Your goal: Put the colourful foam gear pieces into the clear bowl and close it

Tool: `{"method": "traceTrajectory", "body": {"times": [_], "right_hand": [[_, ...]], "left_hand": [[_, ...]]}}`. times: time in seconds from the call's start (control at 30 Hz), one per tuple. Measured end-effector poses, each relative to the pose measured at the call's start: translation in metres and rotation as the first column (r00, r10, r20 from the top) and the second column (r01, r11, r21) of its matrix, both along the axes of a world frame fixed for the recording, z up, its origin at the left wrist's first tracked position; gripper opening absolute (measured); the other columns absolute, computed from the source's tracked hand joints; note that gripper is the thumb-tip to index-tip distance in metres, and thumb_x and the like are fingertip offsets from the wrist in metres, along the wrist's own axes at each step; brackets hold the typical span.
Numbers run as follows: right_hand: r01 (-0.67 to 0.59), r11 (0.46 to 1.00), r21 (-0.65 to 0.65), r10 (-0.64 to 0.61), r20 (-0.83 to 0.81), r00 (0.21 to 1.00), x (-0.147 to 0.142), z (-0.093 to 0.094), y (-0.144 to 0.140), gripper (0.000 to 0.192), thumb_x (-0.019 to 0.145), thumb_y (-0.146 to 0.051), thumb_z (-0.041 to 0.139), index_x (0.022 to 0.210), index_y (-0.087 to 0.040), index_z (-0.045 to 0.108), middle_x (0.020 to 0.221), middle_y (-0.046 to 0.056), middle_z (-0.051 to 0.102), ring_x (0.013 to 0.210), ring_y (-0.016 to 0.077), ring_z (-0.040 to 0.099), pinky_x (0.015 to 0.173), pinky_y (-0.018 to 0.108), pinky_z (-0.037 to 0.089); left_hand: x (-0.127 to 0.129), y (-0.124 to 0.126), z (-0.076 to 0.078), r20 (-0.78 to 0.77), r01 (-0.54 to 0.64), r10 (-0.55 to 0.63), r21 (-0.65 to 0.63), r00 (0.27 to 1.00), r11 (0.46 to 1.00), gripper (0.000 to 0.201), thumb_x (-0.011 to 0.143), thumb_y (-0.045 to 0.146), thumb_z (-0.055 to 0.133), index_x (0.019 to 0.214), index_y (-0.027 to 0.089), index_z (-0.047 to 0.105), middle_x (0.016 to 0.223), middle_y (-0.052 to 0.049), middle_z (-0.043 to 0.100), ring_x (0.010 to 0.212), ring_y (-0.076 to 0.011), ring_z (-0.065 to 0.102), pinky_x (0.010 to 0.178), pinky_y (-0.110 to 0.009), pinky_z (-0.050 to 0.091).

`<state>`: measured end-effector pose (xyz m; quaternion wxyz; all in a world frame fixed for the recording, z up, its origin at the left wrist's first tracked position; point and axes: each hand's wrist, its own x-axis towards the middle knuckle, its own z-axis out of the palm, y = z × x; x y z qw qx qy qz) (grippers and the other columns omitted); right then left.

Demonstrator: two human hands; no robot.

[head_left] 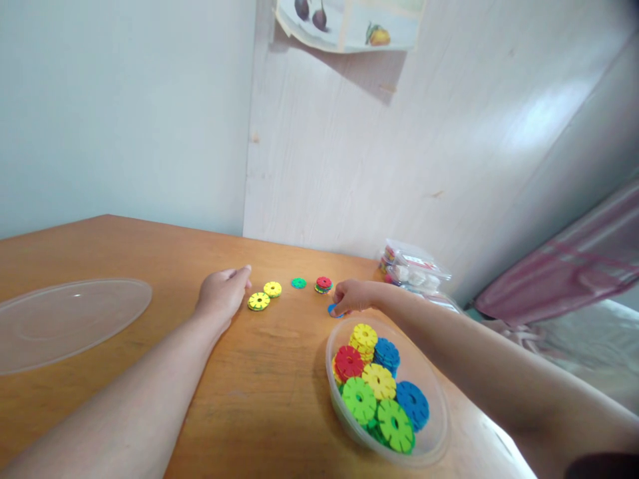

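Note:
My right hand is closed, pinching a blue notched plastic disc low over the table, just behind the bowl's rim. Beside it lies a small pile of notched discs with a red one on top. Left of that pile is a single green disc. My left hand rests on the table with thumb and forefinger slightly apart and nothing seen between them; its other fingers are partly hidden. Close to its fingertips are a stack topped by a yellow disc and another yellow disc.
A clear round bowl holds several stacks of yellow, red, blue and green discs on the wooden table. A clear lid lies at the left. Plastic packs stand against the wall behind my right forearm.

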<state>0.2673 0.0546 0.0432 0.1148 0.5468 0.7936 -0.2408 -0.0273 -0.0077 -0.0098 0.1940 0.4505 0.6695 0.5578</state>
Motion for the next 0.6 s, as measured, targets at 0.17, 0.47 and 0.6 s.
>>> {"method": "traceTrajectory", "body": {"times": [0.17, 0.47, 0.6], "right_hand": [[-0.019, 1.000, 0.010, 0.020, -0.055, 0.998, 0.001, 0.002, -0.002, 0.027, 0.060, -0.035, 0.082, 0.066, -0.016, 0.065, 0.063, 0.001, 0.065, 0.060, 0.0130, 0.057, 0.051, 0.022, 0.039], [0.148, 0.982, 0.114, -0.089, -0.415, 0.906, 0.032, 0.034, -0.041, 0.013, 0.073, -0.022, 0.072, 0.074, -0.017, 0.060, 0.064, -0.001, 0.063, 0.059, 0.0095, 0.056, 0.051, 0.019, 0.039], [0.149, 0.987, 0.058, -0.084, -0.607, 0.790, 0.061, 0.069, -0.090, 0.015, 0.077, -0.028, 0.072, 0.079, -0.017, 0.061, 0.072, 0.001, 0.065, 0.063, 0.0097, 0.057, 0.056, 0.021, 0.043]], "left_hand": [[-0.002, 0.003, -0.002, 0.007, 0.004, -0.004, 0.016, 1.000, 1.000, 0.040, 0.076, 0.054, 0.056, 0.057, 0.019, 0.061, 0.056, -0.002, 0.061, 0.055, -0.0177, 0.055, 0.051, -0.027, 0.035], [0.003, -0.002, 0.006, 0.043, -0.026, 0.027, -0.010, 0.999, 1.000, 0.037, 0.074, 0.052, 0.058, 0.058, 0.019, 0.060, 0.052, -0.001, 0.057, 0.055, -0.0173, 0.054, 0.048, -0.026, 0.033], [0.003, -0.002, 0.008, 0.056, -0.032, 0.035, -0.048, 0.998, 0.998, 0.035, 0.073, 0.051, 0.059, 0.060, 0.019, 0.062, 0.052, 0.000, 0.056, 0.056, -0.0173, 0.053, 0.048, -0.025, 0.032]]}}
